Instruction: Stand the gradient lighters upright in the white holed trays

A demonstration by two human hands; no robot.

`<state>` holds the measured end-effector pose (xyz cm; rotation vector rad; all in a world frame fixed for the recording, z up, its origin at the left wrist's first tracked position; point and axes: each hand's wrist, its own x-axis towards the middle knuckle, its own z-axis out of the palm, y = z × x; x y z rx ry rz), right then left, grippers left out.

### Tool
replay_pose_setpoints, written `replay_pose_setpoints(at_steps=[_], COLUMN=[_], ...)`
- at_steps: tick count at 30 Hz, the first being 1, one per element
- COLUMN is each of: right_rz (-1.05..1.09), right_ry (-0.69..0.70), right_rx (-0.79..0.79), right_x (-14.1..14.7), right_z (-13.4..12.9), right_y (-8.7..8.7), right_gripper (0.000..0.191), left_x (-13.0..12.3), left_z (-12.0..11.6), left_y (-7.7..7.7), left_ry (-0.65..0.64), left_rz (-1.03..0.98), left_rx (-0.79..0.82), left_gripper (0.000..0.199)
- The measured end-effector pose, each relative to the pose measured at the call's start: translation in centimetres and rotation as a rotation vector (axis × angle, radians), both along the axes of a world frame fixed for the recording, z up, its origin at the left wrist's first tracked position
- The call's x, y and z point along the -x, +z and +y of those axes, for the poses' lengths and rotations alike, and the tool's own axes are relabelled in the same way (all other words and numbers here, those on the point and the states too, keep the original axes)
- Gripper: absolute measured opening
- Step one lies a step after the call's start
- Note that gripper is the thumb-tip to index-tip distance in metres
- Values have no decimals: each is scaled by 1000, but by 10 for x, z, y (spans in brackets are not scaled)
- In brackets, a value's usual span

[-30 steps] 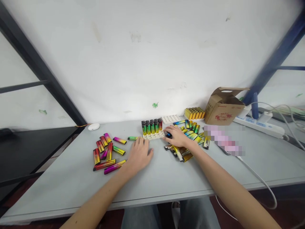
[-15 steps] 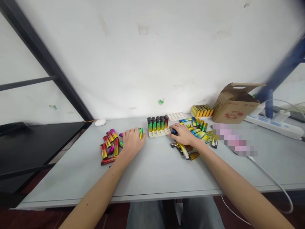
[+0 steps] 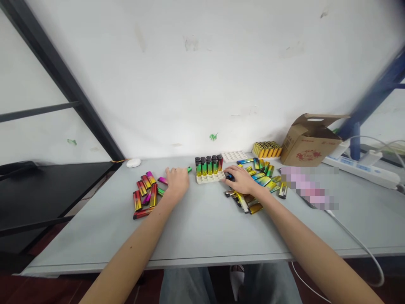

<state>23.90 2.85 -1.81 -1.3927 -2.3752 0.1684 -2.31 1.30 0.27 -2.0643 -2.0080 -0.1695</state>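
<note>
Head view: white tray (image 3: 211, 179) at mid-counter holds upright green-yellow lighters (image 3: 206, 166) in its far rows. Left hand (image 3: 177, 182) is at a green lighter (image 3: 190, 169); right hand (image 3: 241, 180) rests beside the tray, over loose lighters (image 3: 261, 180).

Open desk (image 3: 205, 228) at lower center, between left forearm (image 3: 136, 249) and right forearm (image 3: 303, 236), passable up to white rack (image 3: 211, 178). Upright lighters (image 3: 207, 167) block center; left pile (image 3: 145, 190), right pile (image 3: 262, 180) flank. Carton (image 3: 308, 152) blocks right, beyond right pile.

Held both arms stretched forward, angled inward. Had the left hand (image 3: 177, 182) curled palm down and the right hand (image 3: 243, 180) arched.
</note>
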Motion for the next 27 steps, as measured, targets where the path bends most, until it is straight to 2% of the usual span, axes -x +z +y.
replay_pose_setpoints(at_steps=[4,7,11,16,19,22,27], right_rz=[-4,-5,5,24,50,56,60], right_ry=[-10,-14,-3,6,-1,-2,-19], right_rx=[-9,-6,5,5,-2,-7,-21], right_x=[0,0,-1,1,3,4,5], right_z=[1,2,2,1,1,1,0], right_y=[-2,-2,-2,-2,-2,-1,-1], right_gripper=[43,42,40,42,46,47,46], left_x=[5,12,12,-5,-13,-16,-22], left_z=[2,2,2,-8,-12,-11,-13], left_y=[1,2,5,13,16,18,23], left_ry=[48,50,-49,-166,-266,-300,-295], left_rz=[-220,-409,-790,-1216,-1415,-1567,-1897], left_rx=[10,-77,-232,-374,-337,-258,91], left_gripper=[21,20,16,15,20,17,41])
